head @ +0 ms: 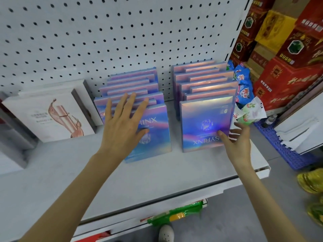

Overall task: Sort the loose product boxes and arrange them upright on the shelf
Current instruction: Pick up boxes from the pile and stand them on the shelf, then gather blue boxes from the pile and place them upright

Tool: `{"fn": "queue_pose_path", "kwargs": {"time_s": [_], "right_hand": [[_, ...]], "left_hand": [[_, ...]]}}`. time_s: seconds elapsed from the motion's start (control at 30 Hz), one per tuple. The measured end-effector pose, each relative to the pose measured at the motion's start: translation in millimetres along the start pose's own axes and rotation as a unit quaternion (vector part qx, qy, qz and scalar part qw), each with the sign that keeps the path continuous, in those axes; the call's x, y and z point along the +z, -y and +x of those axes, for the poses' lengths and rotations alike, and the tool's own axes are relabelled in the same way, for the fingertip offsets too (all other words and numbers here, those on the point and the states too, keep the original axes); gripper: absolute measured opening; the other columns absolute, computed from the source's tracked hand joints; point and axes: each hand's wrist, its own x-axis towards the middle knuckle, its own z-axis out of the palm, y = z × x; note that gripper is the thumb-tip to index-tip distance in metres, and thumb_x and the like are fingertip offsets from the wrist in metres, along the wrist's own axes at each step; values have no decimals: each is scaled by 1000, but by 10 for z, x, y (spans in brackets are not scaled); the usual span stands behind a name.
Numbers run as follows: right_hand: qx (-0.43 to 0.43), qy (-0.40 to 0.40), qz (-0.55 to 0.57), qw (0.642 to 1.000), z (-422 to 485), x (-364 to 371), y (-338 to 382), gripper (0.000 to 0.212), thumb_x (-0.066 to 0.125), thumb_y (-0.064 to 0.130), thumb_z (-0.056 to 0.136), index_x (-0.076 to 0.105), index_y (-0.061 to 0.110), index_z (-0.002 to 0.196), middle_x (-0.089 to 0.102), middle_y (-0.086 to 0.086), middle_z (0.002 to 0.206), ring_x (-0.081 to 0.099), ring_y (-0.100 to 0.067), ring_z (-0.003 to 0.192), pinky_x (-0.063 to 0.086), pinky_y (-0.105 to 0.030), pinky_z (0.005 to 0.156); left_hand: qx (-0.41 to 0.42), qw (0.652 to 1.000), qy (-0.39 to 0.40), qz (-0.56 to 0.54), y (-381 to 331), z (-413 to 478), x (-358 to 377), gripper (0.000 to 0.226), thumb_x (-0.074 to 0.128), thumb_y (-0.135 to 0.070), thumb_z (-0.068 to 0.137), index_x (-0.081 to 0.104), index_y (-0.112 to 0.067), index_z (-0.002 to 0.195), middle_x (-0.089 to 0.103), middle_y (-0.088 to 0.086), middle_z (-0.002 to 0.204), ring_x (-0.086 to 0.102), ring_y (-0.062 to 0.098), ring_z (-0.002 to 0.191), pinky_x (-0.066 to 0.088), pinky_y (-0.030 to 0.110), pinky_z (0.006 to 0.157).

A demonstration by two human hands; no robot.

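Two rows of iridescent blue-pink SYRINX boxes stand upright on the white shelf (pixel 73 172). My left hand (pixel 122 124) lies flat, fingers spread, against the front box of the left row (pixel 157 130) and over the tops of the boxes behind it. My right hand (pixel 238 138) touches the lower right edge of the front box of the right row (pixel 206 123), thumb on its face, fingers behind the edge. On this front box the SYRINX lettering is upside down.
White boxes with a pink figure (pixel 50 116) stand at the left. A pegboard back panel (pixel 104 35) rises behind. Blue snack packets (pixel 244 84), red cartons (pixel 288 75) and a blue plastic crate (pixel 283 147) sit at the right, past the shelf end.
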Motion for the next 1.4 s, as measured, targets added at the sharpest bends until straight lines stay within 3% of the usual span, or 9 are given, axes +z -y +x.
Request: {"fn": "queue_pose_path", "kwargs": {"time_s": [0.13,0.27,0.37,0.47,0.7,0.97,1.13,1.27,1.4], "right_hand": [[-28,-32,-53,998,-286,33,42,64,76,21,81,43,10,134,48,-14,128,47,-27,116,43,-36,93],[-73,-14,-61,995,-812,130,178,61,74,14,82,44,14,136,46,-9,130,45,-27,122,37,-32,99],[-106,34,-56,992,-1303,354,289,59,73,12,83,47,19,135,45,5,124,48,-25,121,40,-38,102],[-123,103,-32,986,-1855,694,415,59,72,13,83,45,29,133,47,8,124,50,-16,118,38,-29,102],[-129,282,19,951,-3388,1773,827,61,73,12,82,42,39,128,47,17,129,49,-1,117,33,1,91],[-141,296,41,944,-4414,2271,1258,58,71,18,85,41,41,129,44,16,134,47,-2,120,33,1,92],[-126,323,39,937,-4868,2303,1273,58,71,20,85,40,48,126,44,25,132,48,5,118,38,-7,94],[-151,391,26,908,-5079,2664,1411,57,71,20,86,39,52,121,41,32,127,45,8,118,39,-18,100],[-190,470,23,862,-5248,3114,1623,56,69,21,87,39,50,125,43,29,128,43,11,117,37,-7,96]], "left_hand": [[8,999,-46,-20,-63,-148,1,80,76,-29,78,35,-16,145,33,22,151,29,38,141,17,58,114],[-29,986,-70,-145,-94,-582,-75,70,62,-29,87,30,-18,148,29,16,154,24,30,143,21,45,116],[-122,945,-44,-300,-13,-1160,-196,69,60,-29,88,25,-29,148,35,2,151,34,16,137,31,26,109],[-235,884,-26,-403,226,-1860,-292,71,64,-26,89,24,-47,144,45,-8,136,46,2,123,44,24,95],[-398,823,-46,-403,1100,-3472,-763,58,67,-18,87,42,-47,130,54,-13,126,51,-7,112,49,30,96],[-424,798,-35,-427,1774,-4308,-1182,53,65,-25,87,46,-38,134,57,-12,125,55,6,113,49,33,96],[-452,776,-45,-438,1887,-4664,-1379,54,67,-21,86,48,-32,135,58,-16,124,57,3,112,50,33,95],[-479,764,-85,-423,2098,-4893,-1428,52,67,-17,86,49,-34,132,58,-20,120,53,-7,110,50,28,91],[-520,750,-121,-390,2323,-5213,-1442,50,67,-27,87,48,-35,132,55,-22,124,52,-7,112,46,16,88]]}}
